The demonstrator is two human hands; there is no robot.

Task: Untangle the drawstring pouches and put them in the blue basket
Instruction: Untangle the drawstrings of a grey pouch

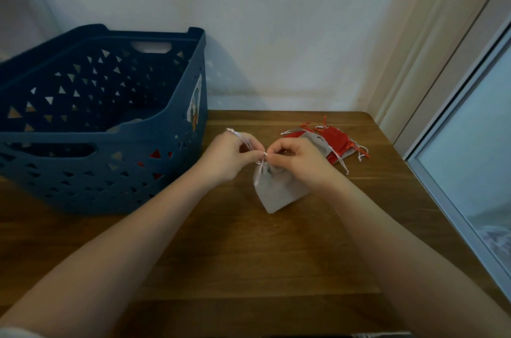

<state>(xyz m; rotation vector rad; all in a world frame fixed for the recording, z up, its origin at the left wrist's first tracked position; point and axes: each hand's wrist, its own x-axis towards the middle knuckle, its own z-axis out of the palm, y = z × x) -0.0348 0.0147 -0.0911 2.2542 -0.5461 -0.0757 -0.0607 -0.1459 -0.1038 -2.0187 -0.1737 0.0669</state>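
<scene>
Both hands pinch the white drawstring (pixel 250 145) of the grey pouch (pixel 276 191): left grip (pixel 229 156), right grip (pixel 297 156). Pouch rests on the bench (pixel 249 254), beside the blue basket (pixel 105 172).

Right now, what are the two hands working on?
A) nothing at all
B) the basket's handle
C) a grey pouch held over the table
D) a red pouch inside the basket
C: both the left hand and the right hand pinch the white drawstring at the neck of the grey pouch, over the wooden table.
</scene>
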